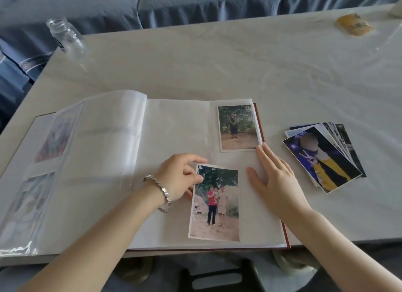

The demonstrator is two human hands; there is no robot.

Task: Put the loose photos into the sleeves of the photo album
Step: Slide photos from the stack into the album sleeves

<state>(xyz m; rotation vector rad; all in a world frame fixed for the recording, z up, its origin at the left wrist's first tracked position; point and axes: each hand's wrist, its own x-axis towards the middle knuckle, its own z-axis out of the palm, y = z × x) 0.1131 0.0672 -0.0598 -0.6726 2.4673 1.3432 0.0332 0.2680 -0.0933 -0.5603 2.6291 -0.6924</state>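
Note:
An open photo album (174,126) lies on the table in front of me. Its right page has one photo (238,127) inside the upper right sleeve. A second photo (215,204), showing people standing under trees, lies on the lower part of that page. My left hand (180,178) pinches this photo's upper left corner. My right hand (274,178) rests flat with straight fingers on the right edge of the page. A fanned stack of loose photos (324,156) sits on the table to the right of the album.
A clear glass jar (67,39) stands at the table's far left corner. A yellow packet (353,25) lies at the far right. A white cloth (239,63) covers the table, and a blue sofa (174,4) runs behind it. The album's left pages arch upward.

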